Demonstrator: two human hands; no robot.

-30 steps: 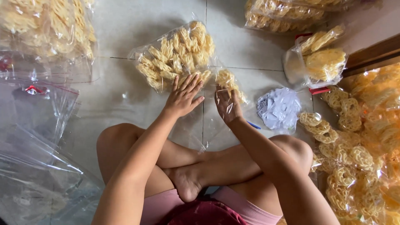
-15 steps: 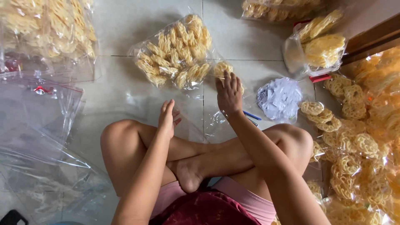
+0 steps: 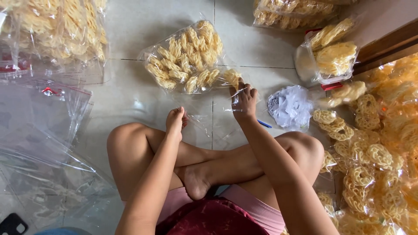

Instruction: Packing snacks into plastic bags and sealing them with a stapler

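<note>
Right hand point(image 3: 244, 101) pinching the open end of the cracker bag point(image 3: 187, 58) on the floor ahead of the knees, left hand point(image 3: 175, 122) loose, holding nothing — crackers could spill if that pinch slips.

Right hand point(image 3: 244, 101) grips the cracker bag point(image 3: 187, 58); left hand point(image 3: 175, 122) rests on clear plastic point(image 3: 201, 119).

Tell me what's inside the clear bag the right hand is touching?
The clear bag holds pale yellow curly crackers, packed in rows. The right hand covers its near corner, so what lies there is hidden.
</note>
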